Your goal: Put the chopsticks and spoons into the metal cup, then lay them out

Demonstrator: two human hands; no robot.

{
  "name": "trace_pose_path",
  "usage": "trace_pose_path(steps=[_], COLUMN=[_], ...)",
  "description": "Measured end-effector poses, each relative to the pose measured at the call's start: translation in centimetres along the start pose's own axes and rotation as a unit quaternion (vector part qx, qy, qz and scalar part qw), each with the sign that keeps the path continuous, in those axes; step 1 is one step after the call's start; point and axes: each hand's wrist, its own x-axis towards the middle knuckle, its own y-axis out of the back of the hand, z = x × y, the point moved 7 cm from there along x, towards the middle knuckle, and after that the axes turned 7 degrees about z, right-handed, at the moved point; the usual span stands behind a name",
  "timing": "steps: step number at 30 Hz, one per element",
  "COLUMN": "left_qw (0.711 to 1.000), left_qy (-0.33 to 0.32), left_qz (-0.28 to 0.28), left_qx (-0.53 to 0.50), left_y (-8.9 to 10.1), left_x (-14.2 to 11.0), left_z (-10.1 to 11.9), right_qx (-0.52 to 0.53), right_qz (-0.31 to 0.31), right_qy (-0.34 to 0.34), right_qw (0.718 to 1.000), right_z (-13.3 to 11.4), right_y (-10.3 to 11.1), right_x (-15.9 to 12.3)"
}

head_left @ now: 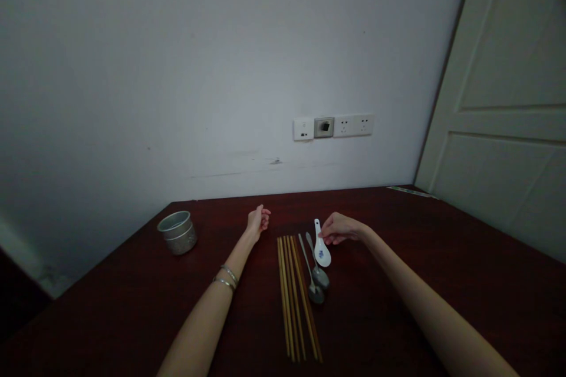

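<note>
A white ceramic soup spoon (322,254) with a small blue mark lies on the dark red table, handle pointing away from me. The fingertips of my right hand (338,228) pinch its handle from the right side. Just left of it are two metal spoons (319,278), bowls toward me. Several wooden chopsticks (289,294) lie side by side, roughly lengthwise, left of the spoons. My left hand (258,220) is beyond the far ends of the chopsticks, its fingers curled in, and nothing shows in it. Bracelets circle the left wrist.
A round metal container (177,234) stands at the left edge of the table (362,318). Behind the table rises a white wall with switches and sockets (333,126). On the right is a pale panelled door (499,129). A thin strip (411,191) lies at the back right corner.
</note>
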Motion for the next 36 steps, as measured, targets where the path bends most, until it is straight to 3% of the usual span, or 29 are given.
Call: trace_pose_path(steps=[11, 36], left_qw=[1.0, 0.998], left_qy=[0.001, -0.035], left_qz=[-0.009, -0.019], left_qx=[-0.023, 0.041], left_y=[0.4, 0.3], left_x=[0.5, 0.3], left_z=[-0.6, -0.5], right_qx=[-0.022, -0.029], right_qz=[0.002, -0.027], right_qy=[-0.012, -0.013], right_qw=[1.0, 0.999], right_z=[0.6, 1.1], right_y=[-0.2, -0.5], right_x=[0.3, 0.8])
